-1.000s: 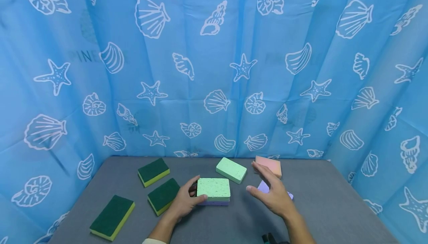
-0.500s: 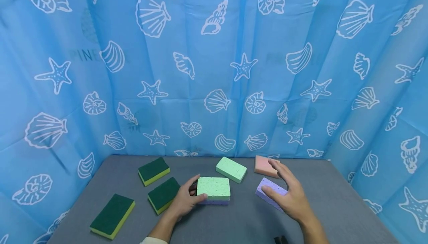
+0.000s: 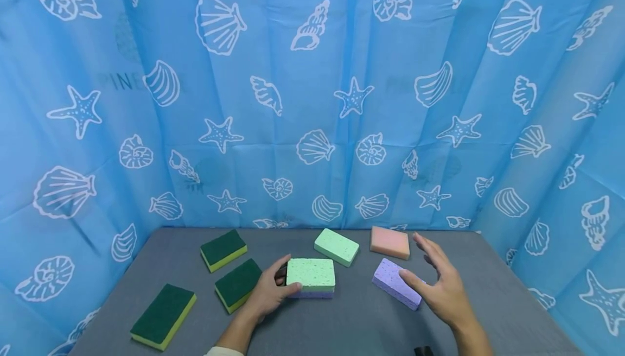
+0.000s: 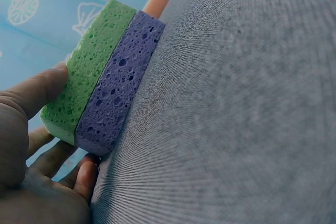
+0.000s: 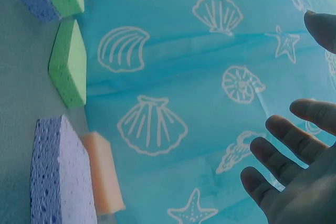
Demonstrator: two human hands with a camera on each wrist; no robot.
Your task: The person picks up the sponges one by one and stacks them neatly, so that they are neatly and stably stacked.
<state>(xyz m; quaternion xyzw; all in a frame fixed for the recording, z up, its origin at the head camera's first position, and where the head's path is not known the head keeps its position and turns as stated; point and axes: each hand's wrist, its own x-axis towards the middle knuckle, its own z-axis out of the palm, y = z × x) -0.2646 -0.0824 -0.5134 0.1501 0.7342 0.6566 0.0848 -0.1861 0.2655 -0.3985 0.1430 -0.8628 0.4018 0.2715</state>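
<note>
A light green sponge [image 3: 311, 272] lies flat on top of a purple sponge [image 4: 118, 80], and together they make a small stack on the grey table. My left hand [image 3: 270, 291] holds the green sponge at its left end, thumb along the near side and the other fingers around the far left corner. My right hand [image 3: 441, 285] hovers with spread fingers and nothing in it, just right of a second purple sponge [image 3: 393, 283]. Behind that one lies a pink sponge [image 3: 389, 241]. Another green sponge [image 3: 336, 246] sits behind the stack.
On the left, three dark green and yellow scouring sponges lie apart: a back one [image 3: 223, 249], a middle one [image 3: 237, 284] and a front one [image 3: 163, 315]. A blue curtain [image 3: 283, 128] with white shells hangs around the table [image 3: 351, 323].
My right hand has moved rightward, away from the stack, uncovering the second purple sponge and the pink one. My left hand has stayed at the stack.
</note>
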